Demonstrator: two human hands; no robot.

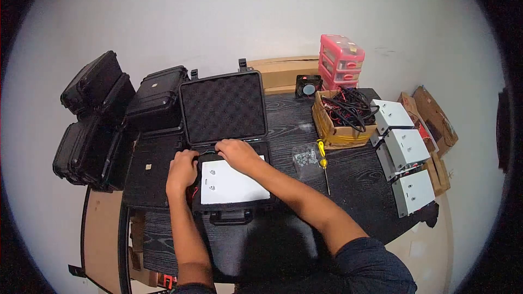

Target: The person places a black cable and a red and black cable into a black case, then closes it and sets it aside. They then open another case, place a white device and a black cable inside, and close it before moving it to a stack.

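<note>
A black hard case (223, 106) lies open on the table, its lid lined with dark egg-crate foam. Inside its base sits a white panel (229, 185) with two small metal fittings and a slot. My left hand (182, 170) is at the base's left edge, fingers bent and closed. Over the panel's far edge reaches my right hand (238, 155), its fingers curled down into the case. A thin greenish wire (207, 152) shows between the hands; what the fingertips hold is hidden. Red wire (195, 191) shows left of the panel.
Black cases (98, 120) are stacked at left. To the right lie a yellow screwdriver (323, 159) and a bag of small hardware (306, 159). Behind stand a cardboard box of cables (344, 137), a fan (308, 86) and pink drawers (342, 57). White-faced units (414, 191) line the right edge.
</note>
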